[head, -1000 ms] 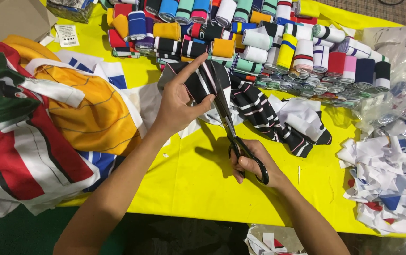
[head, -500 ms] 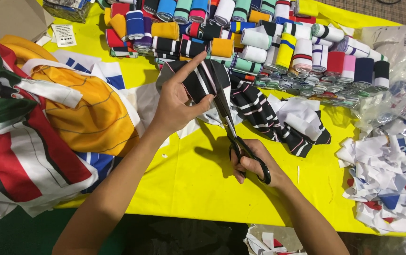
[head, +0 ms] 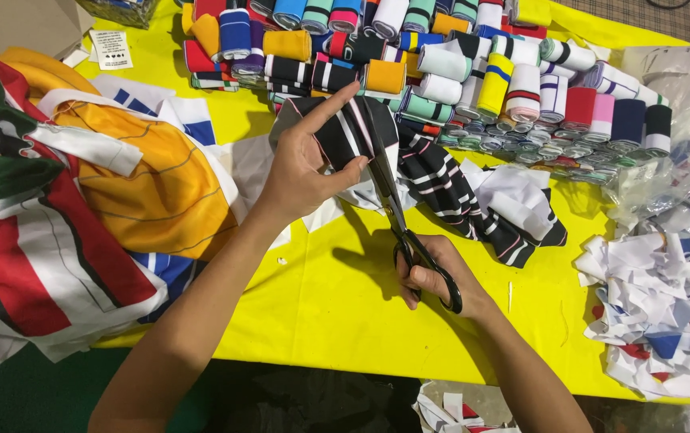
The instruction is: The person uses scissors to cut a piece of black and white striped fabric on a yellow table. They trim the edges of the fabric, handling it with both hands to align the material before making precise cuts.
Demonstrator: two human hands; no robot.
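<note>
Right hand, fingers closed through the handles of black scissors, blades running far-left into a black-and-white striped strip. Left hand pinches that strip, thumb against it, index finger extended, near the table's middle. More striped strip trails right. Rolled bands lie far; folded fabrics left; scraps right.

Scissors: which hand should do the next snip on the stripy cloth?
Probably the right hand: its fingers are already through the handles of the scissors, whose blades lie against the black-and-white striped cloth. The left hand is busy pinching that cloth.
</note>
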